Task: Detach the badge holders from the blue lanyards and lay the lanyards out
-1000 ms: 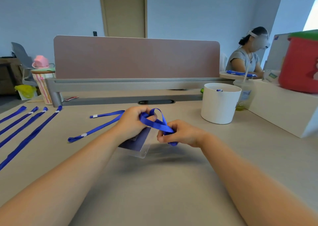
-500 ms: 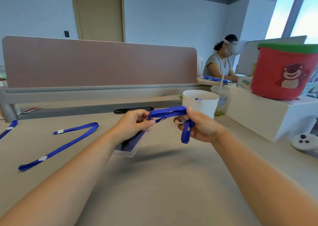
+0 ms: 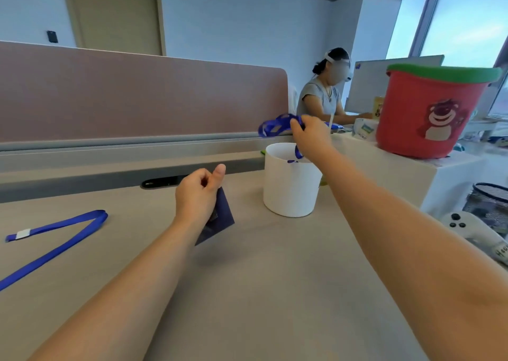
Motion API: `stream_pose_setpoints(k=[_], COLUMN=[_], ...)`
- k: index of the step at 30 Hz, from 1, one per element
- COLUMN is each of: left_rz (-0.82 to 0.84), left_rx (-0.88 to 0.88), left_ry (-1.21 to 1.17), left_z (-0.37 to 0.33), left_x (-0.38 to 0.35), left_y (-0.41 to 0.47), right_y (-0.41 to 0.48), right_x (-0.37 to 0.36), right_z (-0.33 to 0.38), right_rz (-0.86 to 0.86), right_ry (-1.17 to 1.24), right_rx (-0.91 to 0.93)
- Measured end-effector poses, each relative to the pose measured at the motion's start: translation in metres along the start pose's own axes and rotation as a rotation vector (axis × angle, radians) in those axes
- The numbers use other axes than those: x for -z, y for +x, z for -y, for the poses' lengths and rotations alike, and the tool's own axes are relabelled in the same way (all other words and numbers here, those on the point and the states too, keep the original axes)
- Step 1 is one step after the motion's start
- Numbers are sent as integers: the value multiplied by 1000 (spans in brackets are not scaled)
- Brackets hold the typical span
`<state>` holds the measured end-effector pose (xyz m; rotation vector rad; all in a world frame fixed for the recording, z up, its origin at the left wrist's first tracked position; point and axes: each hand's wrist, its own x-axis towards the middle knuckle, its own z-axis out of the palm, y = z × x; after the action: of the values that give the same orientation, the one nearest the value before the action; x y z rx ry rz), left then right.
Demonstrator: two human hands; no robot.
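My right hand (image 3: 310, 136) grips a bunched blue lanyard (image 3: 276, 125) in the air above the white bucket (image 3: 288, 187); one end of the strap hangs down into the bucket's mouth. My left hand (image 3: 199, 193) holds a dark blue badge holder (image 3: 220, 217) by its top, just above the desk and left of the bucket. The holder is apart from the lanyard. Another blue lanyard (image 3: 55, 239) with a white tag lies flat on the desk at the left.
A pink desk divider (image 3: 137, 96) runs across the back. A red bucket with a green rim (image 3: 428, 113) stands on a white box at the right, with a white game controller (image 3: 472, 228) and a mesh basket below it. A person sits behind at another desk.
The lanyard and the badge holder have come apart. My right hand has lifted the lanyard up and right over the white bucket, while my left hand keeps the holder low. The view has swung right.
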<state>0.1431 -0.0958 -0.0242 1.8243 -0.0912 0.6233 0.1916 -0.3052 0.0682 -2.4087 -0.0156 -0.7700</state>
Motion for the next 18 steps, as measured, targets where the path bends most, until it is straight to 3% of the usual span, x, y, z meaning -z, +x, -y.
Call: stream_pose_setpoints(k=[3, 7, 12, 18], left_rz=[-24, 15, 59, 18], left_rx=[0, -11, -3, -99], left_ry=[-20, 13, 68, 319], left_z=[5, 9, 2, -11], left_x=[3, 0, 4, 56], left_y=[3, 3, 1, -8], right_y=[11, 8, -12, -65], right_x=[-10, -15, -15, -51], right_z=[-18, -22, -2, 52], right_rz=[217, 311, 37, 155], right_ry=[-360, -469, -151, 50], right_rx=[-60, -101, 22, 233])
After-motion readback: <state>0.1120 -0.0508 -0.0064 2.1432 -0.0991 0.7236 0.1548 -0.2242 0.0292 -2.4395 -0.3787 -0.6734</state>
